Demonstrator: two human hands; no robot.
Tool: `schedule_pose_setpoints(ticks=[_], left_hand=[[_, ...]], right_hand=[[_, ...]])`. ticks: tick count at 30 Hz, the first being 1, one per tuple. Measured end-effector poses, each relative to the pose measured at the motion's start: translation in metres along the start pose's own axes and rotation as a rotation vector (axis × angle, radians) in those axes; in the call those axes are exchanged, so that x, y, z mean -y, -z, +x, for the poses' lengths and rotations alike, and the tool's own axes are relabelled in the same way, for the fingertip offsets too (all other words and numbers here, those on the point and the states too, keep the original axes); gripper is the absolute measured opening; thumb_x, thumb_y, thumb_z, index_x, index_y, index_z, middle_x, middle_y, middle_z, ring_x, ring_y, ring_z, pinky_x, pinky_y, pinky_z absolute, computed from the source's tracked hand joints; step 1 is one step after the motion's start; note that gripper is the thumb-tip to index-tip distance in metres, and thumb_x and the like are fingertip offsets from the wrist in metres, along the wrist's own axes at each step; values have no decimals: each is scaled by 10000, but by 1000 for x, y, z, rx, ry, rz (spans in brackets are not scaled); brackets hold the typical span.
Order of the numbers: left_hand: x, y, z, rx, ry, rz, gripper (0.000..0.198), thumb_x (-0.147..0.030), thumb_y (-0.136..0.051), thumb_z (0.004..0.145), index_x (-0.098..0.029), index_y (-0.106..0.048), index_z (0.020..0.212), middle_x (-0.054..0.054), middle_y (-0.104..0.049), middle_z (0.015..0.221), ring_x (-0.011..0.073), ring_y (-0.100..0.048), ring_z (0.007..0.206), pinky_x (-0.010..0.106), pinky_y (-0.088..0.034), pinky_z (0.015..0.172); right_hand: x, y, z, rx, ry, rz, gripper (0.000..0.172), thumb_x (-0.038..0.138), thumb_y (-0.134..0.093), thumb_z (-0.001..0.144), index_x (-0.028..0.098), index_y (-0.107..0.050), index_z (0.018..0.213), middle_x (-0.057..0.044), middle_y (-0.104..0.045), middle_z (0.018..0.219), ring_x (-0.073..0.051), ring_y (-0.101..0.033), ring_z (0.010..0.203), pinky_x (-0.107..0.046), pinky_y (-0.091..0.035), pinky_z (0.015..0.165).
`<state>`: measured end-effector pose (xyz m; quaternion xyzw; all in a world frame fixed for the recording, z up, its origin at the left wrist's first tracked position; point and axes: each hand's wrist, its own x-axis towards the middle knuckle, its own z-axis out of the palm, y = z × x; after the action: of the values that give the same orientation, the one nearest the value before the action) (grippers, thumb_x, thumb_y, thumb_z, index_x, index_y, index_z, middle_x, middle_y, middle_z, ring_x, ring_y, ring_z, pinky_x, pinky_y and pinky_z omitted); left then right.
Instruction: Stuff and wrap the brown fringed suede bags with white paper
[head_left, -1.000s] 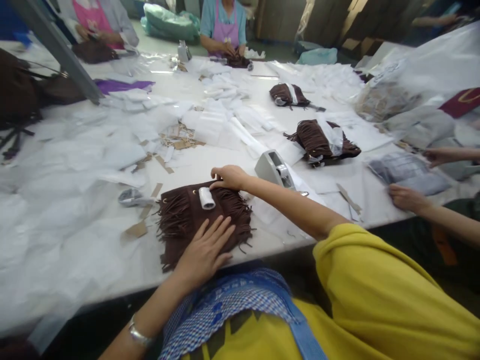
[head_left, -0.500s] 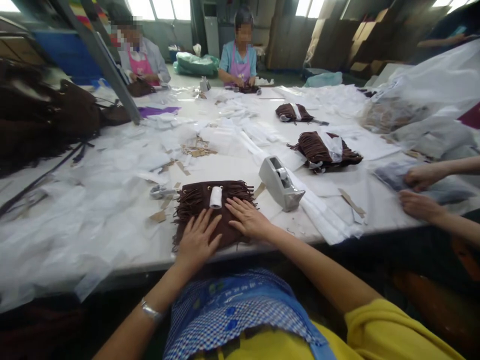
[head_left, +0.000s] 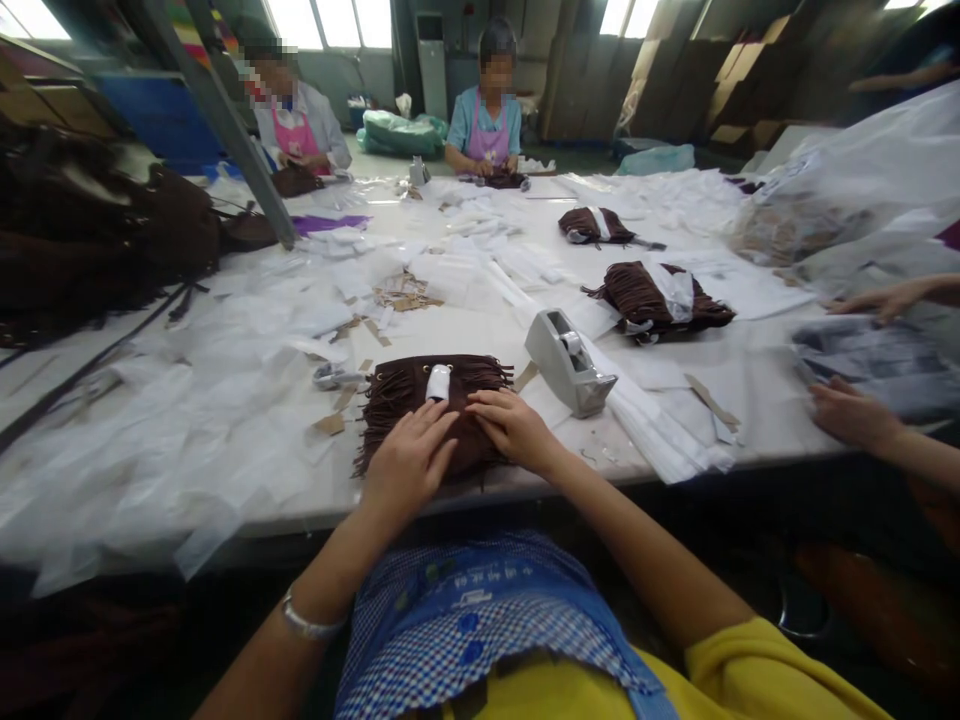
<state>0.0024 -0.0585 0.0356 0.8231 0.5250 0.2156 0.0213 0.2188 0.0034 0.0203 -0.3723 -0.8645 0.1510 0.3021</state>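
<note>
A brown fringed suede bag (head_left: 409, 392) lies flat at the near edge of the white table (head_left: 660, 440), with a small white wrapped piece (head_left: 438, 381) at its top middle. My left hand (head_left: 409, 462) rests on the bag's lower part, fingers bent and pressing on the suede. My right hand (head_left: 514, 428) lies beside it on the bag's right half, fingers curled down onto the fringe. Neither hand lifts the bag off the table.
A grey tape dispenser (head_left: 568, 363) stands just right of the bag. Two more brown fringed bags (head_left: 651, 297) (head_left: 592, 224) lie farther back. White sheets and cardboard scraps (head_left: 397, 295) cover the table. A neighbour's hands (head_left: 851, 415) handle a plastic packet (head_left: 874, 358) at right. Two people work at the far end.
My right hand drew back from the bag's top edge to its right half beside the left hand. Both hands' fingers have since curled from flat to bent. The view tilted up.
</note>
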Motion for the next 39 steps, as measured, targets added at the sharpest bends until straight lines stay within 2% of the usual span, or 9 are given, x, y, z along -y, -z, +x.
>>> schedule_pose_setpoints(ticks=[4, 7, 13, 17, 21, 25, 29, 34, 39], left_hand=[[14, -39, 2, 139, -37, 45, 491, -351, -410, 997, -206, -438, 1465, 116, -425, 1531, 302, -377, 1423, 563, -295, 1156], [29, -45, -5, 151, -64, -12, 507, -376, -392, 1004, -198, -413, 1479, 123, -387, 1554, 278, -339, 1446, 544, -269, 1173], [47, -30, -28, 161, -261, -86, 401, -326, -523, 956, -304, -574, 1353, 72, -403, 1549, 266, -315, 1457, 537, -254, 1183], [35, -33, -38, 86, -248, 2, 389, -219, -509, 943, -278, -600, 1316, 83, -473, 1497, 284, -385, 1418, 591, -229, 1179], [20, -37, -38, 31, -247, 58, 322, -191, -495, 929, -193, -631, 1221, 126, -483, 1482, 304, -431, 1387, 617, -222, 1179], [27, -51, -34, -14, -338, 41, 274, -211, -518, 925, -163, -606, 1180, 159, -505, 1459, 297, -466, 1361, 532, -421, 1102], [40, -68, -34, -109, -357, 13, 328, -131, -490, 920, -199, -566, 1232, 140, -574, 1397, 282, -524, 1309, 511, -478, 1063], [46, -78, -39, -166, -369, 37, 366, -112, -520, 885, -203, -566, 1236, 121, -602, 1371, 270, -548, 1288, 467, -508, 1046], [53, -88, -39, -262, -446, 67, 322, -82, -487, 879, -174, -608, 1163, 107, -656, 1307, 209, -547, 1294, 380, -376, 1152]], right_hand=[[3, 6, -22, -2, 160, -15, 272, 316, -599, 938, 251, -675, 1191, -68, -665, 1273, -211, -567, 1228, -436, -370, 1132], [-8, 4, -37, 95, 243, -79, 256, 223, -539, 958, 274, -694, 1156, -47, -694, 1208, -198, -596, 1163, -424, -413, 1092], [-24, 16, -59, -44, -37, -236, 288, 96, -495, 928, 243, -741, 951, -52, -725, 1053, -209, -628, 1006, -387, -503, 936], [-6, 25, -69, -177, -206, -313, 319, 15, -488, 868, 230, -719, 819, -39, -696, 1181, -252, -590, 1107, -457, -444, 1028], [0, 31, -64, -247, -227, -236, 329, 0, -476, 841, 228, -713, 850, -38, -677, 1223, -239, -577, 1166, -427, -457, 1047], [-14, 50, -35, -236, -179, -172, 336, 57, -471, 891, 236, -718, 1031, -44, -690, 1199, -201, -620, 1130, -360, -496, 1015], [-45, 84, 15, -195, -129, -169, 284, 181, -490, 951, 213, -717, 1119, -57, -705, 1188, -179, -650, 1105, -302, -491, 1005], [-109, 125, 96, -120, -360, -245, 296, 257, -524, 948, 187, -715, 1163, -60, -721, 1177, -189, -672, 1075, -289, -484, 980], [-162, 110, 187, 157, -537, -316, 312, 305, -544, 964, 189, -684, 1218, -34, -735, 1131, -177, -674, 1060, -247, -489, 944]])
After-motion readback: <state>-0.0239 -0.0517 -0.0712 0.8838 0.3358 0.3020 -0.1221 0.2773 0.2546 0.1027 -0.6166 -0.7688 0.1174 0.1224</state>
